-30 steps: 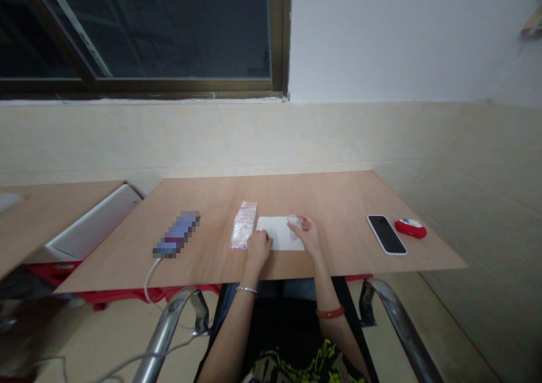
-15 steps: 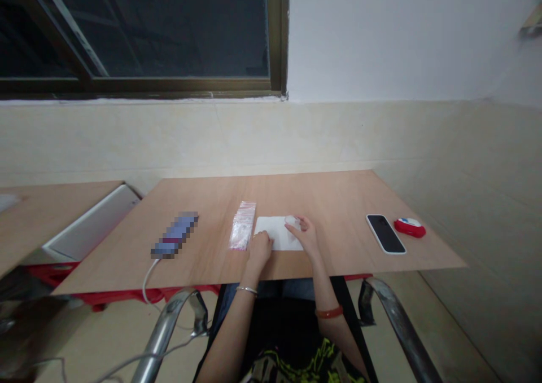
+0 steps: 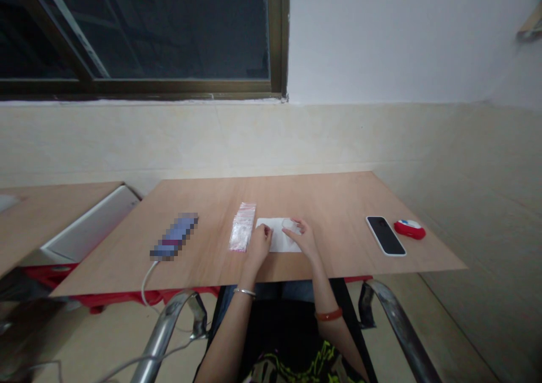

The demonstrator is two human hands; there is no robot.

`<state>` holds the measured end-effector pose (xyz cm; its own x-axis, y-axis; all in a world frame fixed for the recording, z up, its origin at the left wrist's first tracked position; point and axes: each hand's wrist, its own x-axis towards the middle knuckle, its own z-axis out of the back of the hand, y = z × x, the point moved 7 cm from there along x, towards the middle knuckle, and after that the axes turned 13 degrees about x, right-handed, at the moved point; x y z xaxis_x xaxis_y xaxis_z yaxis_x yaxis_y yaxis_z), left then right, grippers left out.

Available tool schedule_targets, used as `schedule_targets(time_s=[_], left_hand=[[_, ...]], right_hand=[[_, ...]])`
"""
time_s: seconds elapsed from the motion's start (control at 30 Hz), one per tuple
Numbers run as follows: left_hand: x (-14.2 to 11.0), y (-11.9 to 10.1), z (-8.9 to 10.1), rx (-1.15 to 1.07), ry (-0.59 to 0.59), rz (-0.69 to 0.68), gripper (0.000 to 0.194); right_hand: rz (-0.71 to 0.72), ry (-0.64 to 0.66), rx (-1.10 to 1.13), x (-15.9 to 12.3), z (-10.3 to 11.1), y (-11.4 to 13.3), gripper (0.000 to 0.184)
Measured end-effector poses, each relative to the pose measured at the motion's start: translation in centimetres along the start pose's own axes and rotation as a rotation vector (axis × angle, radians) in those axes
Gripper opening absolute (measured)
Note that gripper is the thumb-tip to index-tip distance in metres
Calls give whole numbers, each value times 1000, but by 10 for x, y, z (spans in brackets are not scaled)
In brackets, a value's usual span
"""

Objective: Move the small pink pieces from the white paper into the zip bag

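A white sheet [image 3: 279,242] lies on the wooden table between my hands. Over its left edge, my left hand [image 3: 259,245] is closed in a pinch, thumb against fingertips; whatever is between them is too small to make out. At the sheet's right side, my right hand [image 3: 305,239] curves its thumb and fingers around a small clear round object [image 3: 289,224], seemingly a see-through case or lid. Just left of my left hand lies a stack of clear zip bags [image 3: 243,228] with reddish edges.
A phone with a pixelated screen [image 3: 174,236] lies at the left, its white cable [image 3: 146,281] hanging over the front edge. To the right are a white-edged dark phone [image 3: 385,236] and a red and white object [image 3: 409,229]. Metal armrests [image 3: 163,338] flank me below the table.
My left hand has lifted and turned slightly, so its pinched fingertips now show. The right hand stays at the round object, with its fingers shifted a little. The view has tilted slightly.
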<state>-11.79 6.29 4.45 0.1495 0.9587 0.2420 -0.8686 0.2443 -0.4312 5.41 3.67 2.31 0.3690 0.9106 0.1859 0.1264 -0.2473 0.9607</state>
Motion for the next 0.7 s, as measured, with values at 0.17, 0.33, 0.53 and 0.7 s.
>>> schedule_targets(time_s=[0.17, 0.33, 0.53, 0.7], left_hand=[[2, -28, 35, -301, -183, -45, 23], [-3, -44, 39, -368, -175, -127, 20], [-2, -38, 36, -429, -156, -197, 21], [0, -29, 34, -499, -55, -156, 28]], right_hand=[[14, 80, -28, -2, -9, 2, 47], [36, 127, -15, -5, -20, 11, 45], [50, 92, -15, -5, -21, 11, 44], [-1, 11, 45, -5, -16, 13, 46]])
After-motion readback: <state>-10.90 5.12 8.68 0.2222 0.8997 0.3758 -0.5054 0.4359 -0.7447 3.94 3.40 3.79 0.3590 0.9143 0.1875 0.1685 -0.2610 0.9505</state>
